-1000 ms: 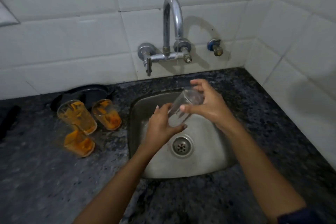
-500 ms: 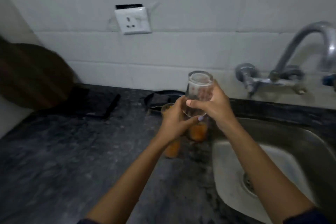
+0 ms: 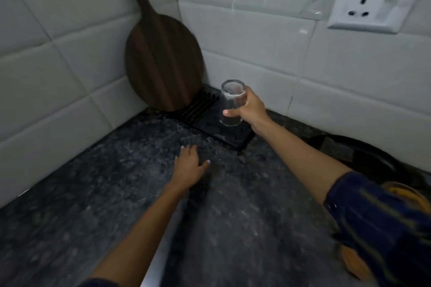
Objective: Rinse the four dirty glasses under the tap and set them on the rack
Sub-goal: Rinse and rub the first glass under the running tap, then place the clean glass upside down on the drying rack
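Mid-frame, the right hand (image 3: 250, 109) grips an upturned glass (image 3: 231, 105) over the black rack (image 3: 210, 123); left hand (image 3: 190, 166) open above the counter (image 3: 116, 193).

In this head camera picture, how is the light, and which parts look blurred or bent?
Head view: the light is dim and even, without strong glare; the wall tiles curve from the wide lens; the clear glass in the right hand is fairly sharp; the left hand and the near counter look softly smeared; the sleeve at the edge is blurred.
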